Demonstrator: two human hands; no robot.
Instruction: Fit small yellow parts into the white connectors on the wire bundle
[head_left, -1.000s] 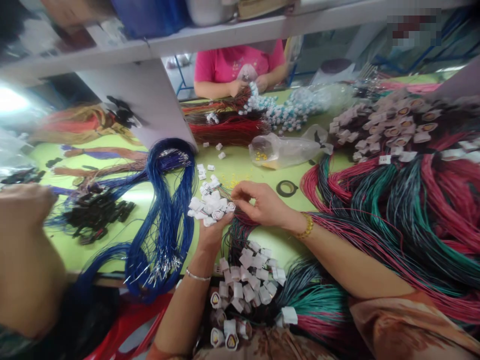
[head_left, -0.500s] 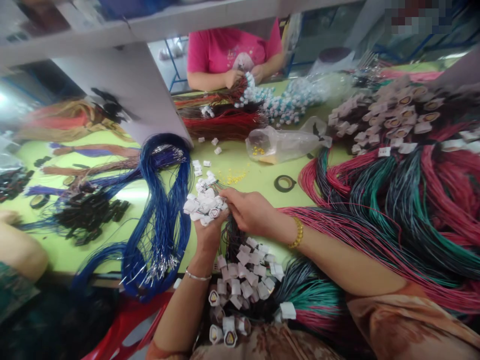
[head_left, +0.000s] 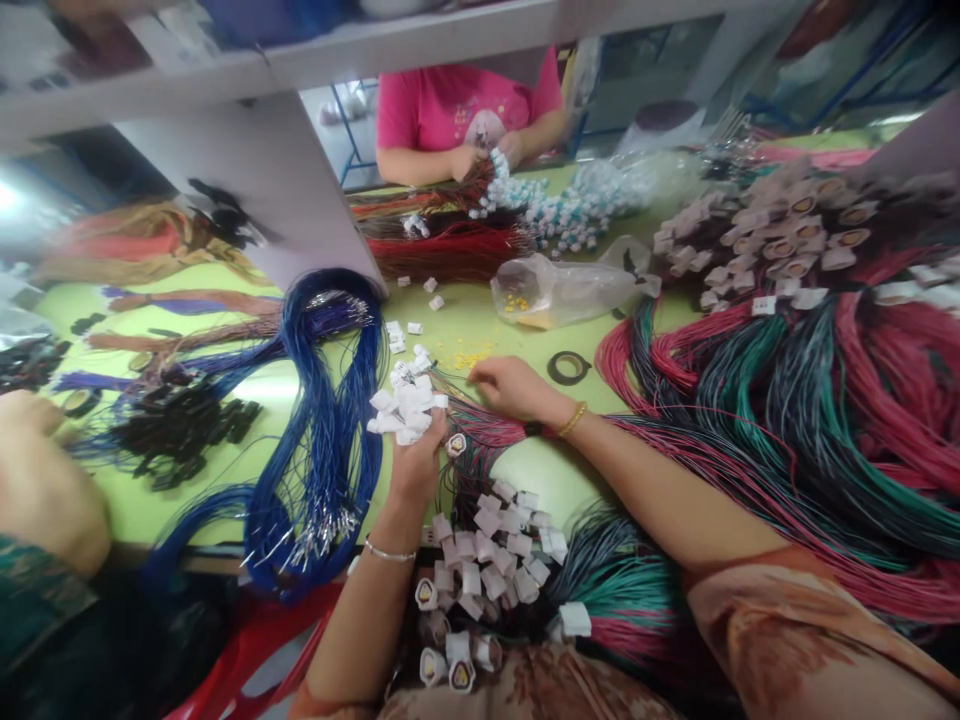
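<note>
My left hand is closed round a bunch of white plug connectors with thin wires. One connector with a yellow insert hangs at its right side. My right hand is over the table just below a scatter of small yellow pieces. Its fingertips are bent together; whatever lies between them is too small to make out. Red, black and green wires run from the bunch beneath my right wrist. More white connectors lie in a heap close to my body.
Blue wire bundles and black connectors lie left. A tape roll and a plastic bag with yellow pieces are beyond my right hand. Thick wire bundles fill the right. A person in pink works opposite; another's arm reaches in left.
My right hand has moved away from the connector bunch, up and right toward the yellow pieces. One connector now hangs beside my left hand. The arm at left has come further in.
</note>
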